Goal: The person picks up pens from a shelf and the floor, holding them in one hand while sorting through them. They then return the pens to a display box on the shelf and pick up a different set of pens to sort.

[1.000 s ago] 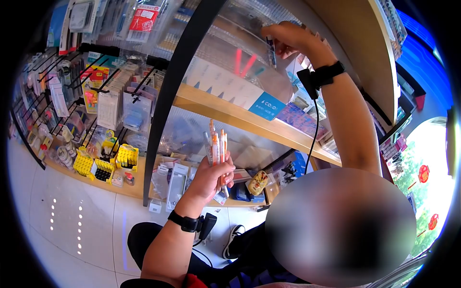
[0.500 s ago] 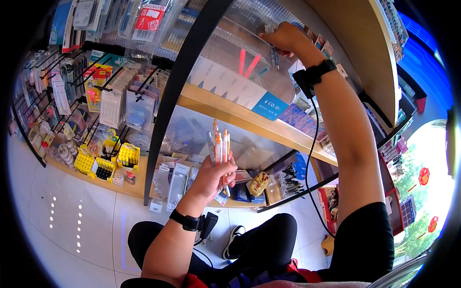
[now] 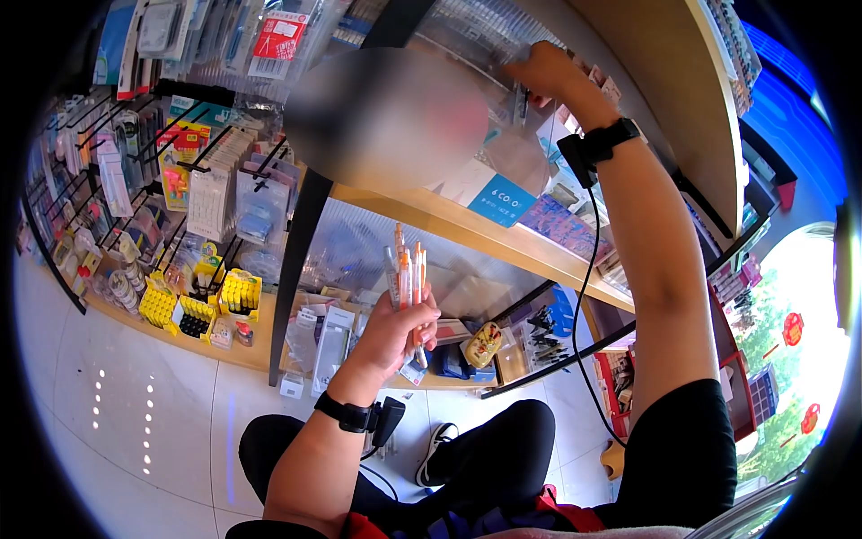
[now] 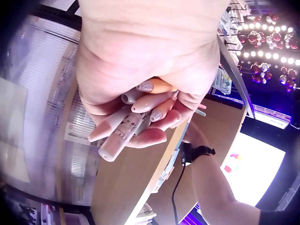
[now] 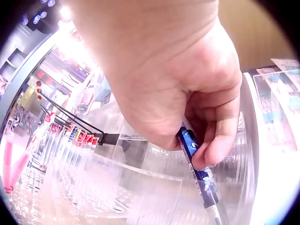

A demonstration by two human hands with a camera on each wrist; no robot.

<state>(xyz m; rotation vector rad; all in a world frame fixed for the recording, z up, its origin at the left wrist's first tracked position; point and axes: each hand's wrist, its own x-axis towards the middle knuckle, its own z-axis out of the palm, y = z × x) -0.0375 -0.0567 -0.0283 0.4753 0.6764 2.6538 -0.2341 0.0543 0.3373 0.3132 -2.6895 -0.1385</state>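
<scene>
In the head view my left hand point(image 3: 391, 337) grips an upright bundle of several pens point(image 3: 409, 274), white and grey with orange parts. From the left wrist, the rounded ends of these pens point(image 4: 123, 133) stick out between the curled fingers, one with a small printed pattern. Up at the higher shelf, my right hand point(image 3: 554, 74) reaches to a clear plastic holder point(image 5: 126, 178). Its thumb and fingers pinch a dark blue patterned pen point(image 5: 200, 176), the lower part of which is down behind the holder's clear wall.
A wooden shelf edge point(image 3: 431, 207) runs between the hands, with a blue-and-white box point(image 3: 503, 199) on it. Hanging packs point(image 3: 220, 184) and yellow boxes point(image 3: 238, 292) fill the rack at left. A black cable point(image 3: 588, 296) trails from the right wrist. A blurred patch hides part of the shelf.
My right hand shifts slightly left, then back right, staying at the clear holder. The left hand keeps its bundle of pens almost still. The blurred patch has gone from lower right to upper middle.
</scene>
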